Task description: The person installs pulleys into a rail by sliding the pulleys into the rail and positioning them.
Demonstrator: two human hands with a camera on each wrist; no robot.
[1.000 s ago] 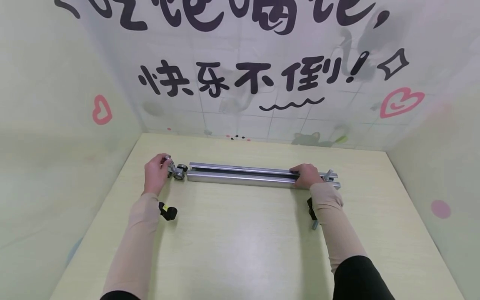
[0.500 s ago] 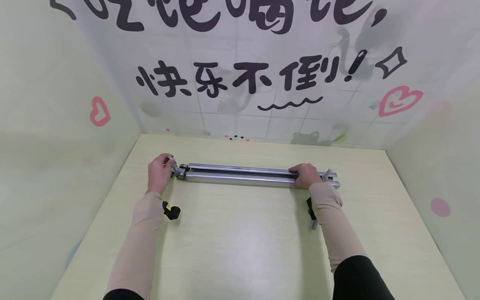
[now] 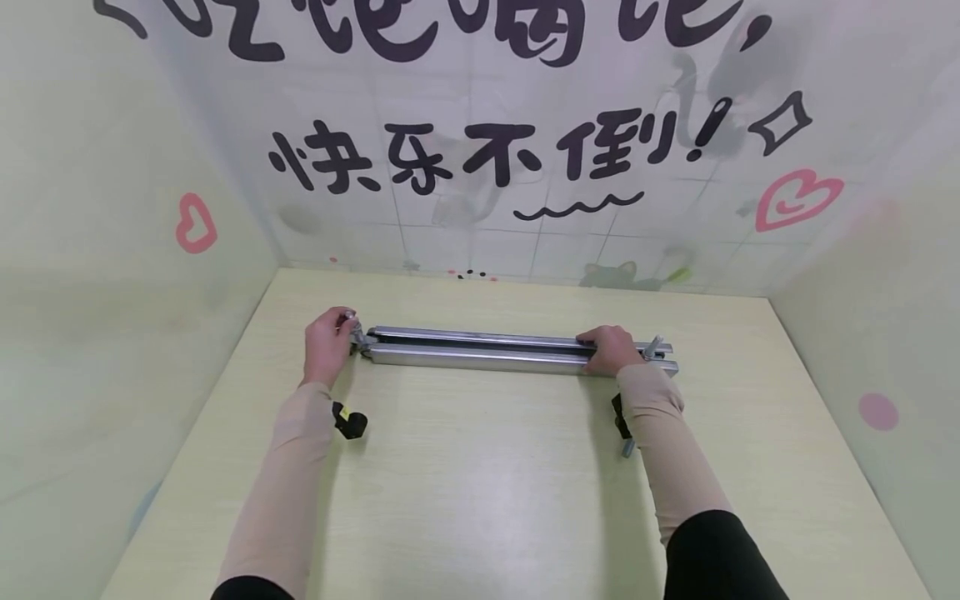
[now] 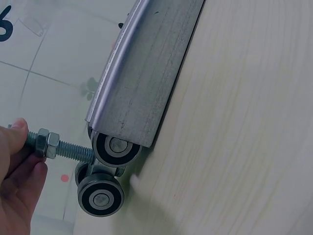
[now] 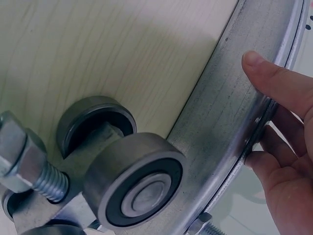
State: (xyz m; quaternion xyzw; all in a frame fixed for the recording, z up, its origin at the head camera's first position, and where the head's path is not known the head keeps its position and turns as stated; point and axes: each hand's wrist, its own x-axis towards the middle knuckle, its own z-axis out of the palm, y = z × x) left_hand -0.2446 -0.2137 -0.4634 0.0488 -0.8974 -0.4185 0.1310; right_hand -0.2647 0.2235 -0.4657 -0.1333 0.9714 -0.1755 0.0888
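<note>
Your left hand (image 3: 326,346) pinches the trolley (image 4: 100,169) by its bolt (image 4: 73,151); front wheels (image 4: 117,146) partly in the rail's (image 3: 480,358) left end, rear wheels (image 4: 101,199) outside. Your right hand (image 3: 613,351) grips the rail near its right end.

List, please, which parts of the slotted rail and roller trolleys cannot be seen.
Left wrist: far end of the slotted rail, cut off by the top edge.
Left wrist: top of the front bearing wheel, hidden by the rail.
Right wrist: rest of the foreground roller trolley, cut off by left and bottom edges.
</note>
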